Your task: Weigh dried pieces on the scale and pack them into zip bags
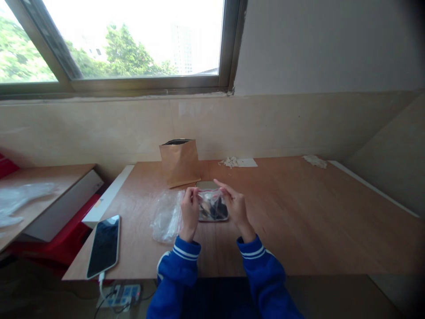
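— Daylight comes through a wide metal-framed window (133, 42) with green trees outside, above a beige tiled wall (282, 124). What lies under it?

— The broad brown wooden surface (315, 221), running from the wall to the near edge. A second, lower wooden surface (43, 186) stands to the left, with crumpled clear plastic (20, 199) on it and something red beneath.

— And on the main surface?

— At the back, near the wall, an upright brown paper pouch (179, 161) with its dark top open. At the near left edge, a flat black-screened phone (104, 246) with a white cable plugged into it. Between those, a loose heap of clear plastic bags (166, 217), just beside the left hand.

— What about the hands?

— Both come out of blue sleeves with white-striped cuffs (186, 254). The left hand (190, 212) and the right hand (236, 206) are raised at the middle, each pinching an upper corner of a small clear zip-top plastic bag (212, 206) with a reddish strip along its top. It hangs between them, over a small flat scale-like plate (207, 185) on the surface.

— Anything inside the bag?

— Dark small pieces, too blurred to name.

— Smaller things?

— White paper scraps (237, 162) by the wall, another white bit (314, 161) further right, and a white power strip (121, 296) below the near edge.
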